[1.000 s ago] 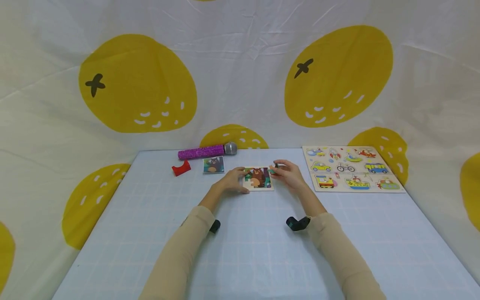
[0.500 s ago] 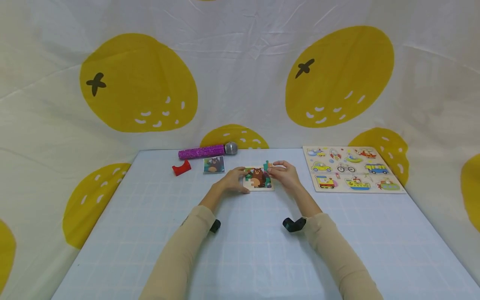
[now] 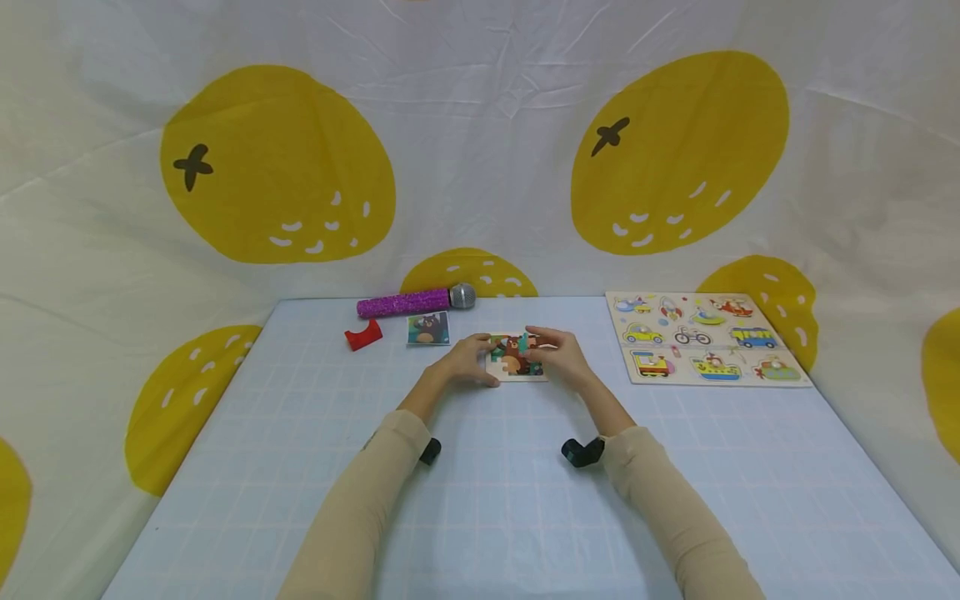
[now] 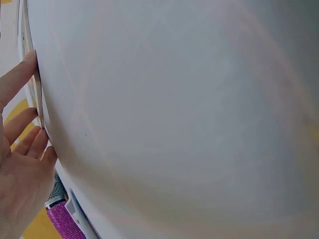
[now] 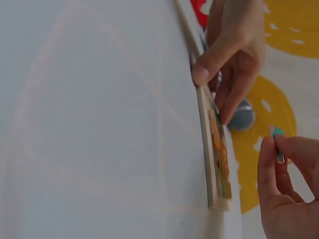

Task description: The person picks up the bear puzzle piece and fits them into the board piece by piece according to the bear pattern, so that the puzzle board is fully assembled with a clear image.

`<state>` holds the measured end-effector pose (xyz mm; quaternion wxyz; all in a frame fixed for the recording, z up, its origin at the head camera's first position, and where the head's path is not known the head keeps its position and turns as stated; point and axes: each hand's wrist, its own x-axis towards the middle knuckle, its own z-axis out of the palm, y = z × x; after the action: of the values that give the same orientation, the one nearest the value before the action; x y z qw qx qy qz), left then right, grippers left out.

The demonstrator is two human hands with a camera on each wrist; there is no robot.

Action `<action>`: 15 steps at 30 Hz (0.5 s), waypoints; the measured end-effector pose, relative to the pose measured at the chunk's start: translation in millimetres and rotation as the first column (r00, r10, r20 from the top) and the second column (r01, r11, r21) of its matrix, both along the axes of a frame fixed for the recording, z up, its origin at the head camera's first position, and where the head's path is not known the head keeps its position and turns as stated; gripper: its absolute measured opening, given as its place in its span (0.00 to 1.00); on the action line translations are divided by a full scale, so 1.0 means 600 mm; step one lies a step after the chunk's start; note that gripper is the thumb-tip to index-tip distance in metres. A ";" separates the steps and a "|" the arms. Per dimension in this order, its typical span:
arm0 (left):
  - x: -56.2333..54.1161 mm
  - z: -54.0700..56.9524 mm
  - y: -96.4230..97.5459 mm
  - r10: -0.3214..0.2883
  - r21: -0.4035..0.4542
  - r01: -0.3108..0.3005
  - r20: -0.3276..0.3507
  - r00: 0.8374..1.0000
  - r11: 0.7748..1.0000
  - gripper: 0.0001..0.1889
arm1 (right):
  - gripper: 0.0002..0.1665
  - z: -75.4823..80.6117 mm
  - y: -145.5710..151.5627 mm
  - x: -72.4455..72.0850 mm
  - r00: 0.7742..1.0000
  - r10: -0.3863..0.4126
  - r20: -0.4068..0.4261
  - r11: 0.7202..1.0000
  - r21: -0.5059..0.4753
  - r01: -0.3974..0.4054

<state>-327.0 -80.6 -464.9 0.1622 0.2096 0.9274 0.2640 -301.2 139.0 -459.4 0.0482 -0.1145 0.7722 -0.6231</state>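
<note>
A small wooden jigsaw puzzle (image 3: 512,367) with a bear picture lies on the table. My left hand (image 3: 464,360) holds its left end, thumb at the near corner and fingers toward the far side. In the left wrist view, that hand (image 4: 25,144) sits along the board's thin edge. My right hand (image 3: 562,357) pinches a teal jigsaw piece (image 3: 524,343) between thumb and fingertips, over the puzzle's right part. The right wrist view has this piece (image 5: 278,133) raised above the board's face, turned nearly edge-on. Some of the picture is hidden behind the right fingers.
Behind the left hand lie a bear picture card (image 3: 428,329), a purple glitter microphone (image 3: 405,303) and a red curved piece (image 3: 363,336). A wooden vehicle puzzle board (image 3: 705,337) lies at the back right. A patterned cloth (image 3: 480,167) hangs behind the table.
My right hand has moved left with the teal piece, from beside the puzzle's right edge to over it, turning the piece. The left hand has stayed put.
</note>
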 end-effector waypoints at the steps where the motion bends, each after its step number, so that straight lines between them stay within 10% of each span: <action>1: 0.000 0.000 0.000 0.001 -0.001 -0.001 0.000 1.000 1.000 0.41 | 0.29 -0.001 -0.002 0.000 1.000 0.017 -0.014 1.000 -0.004 -0.017; 15: 0.000 -0.006 -0.002 0.004 0.026 -0.003 -0.016 1.000 1.000 0.41 | 0.25 -0.015 -0.036 0.001 0.999 0.024 -0.042 0.988 0.153 -0.017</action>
<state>-327.2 -81.8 -468.3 0.1513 0.2122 0.9255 0.2746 -300.4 117.6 -468.4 0.0463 -0.1322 0.8171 -0.5592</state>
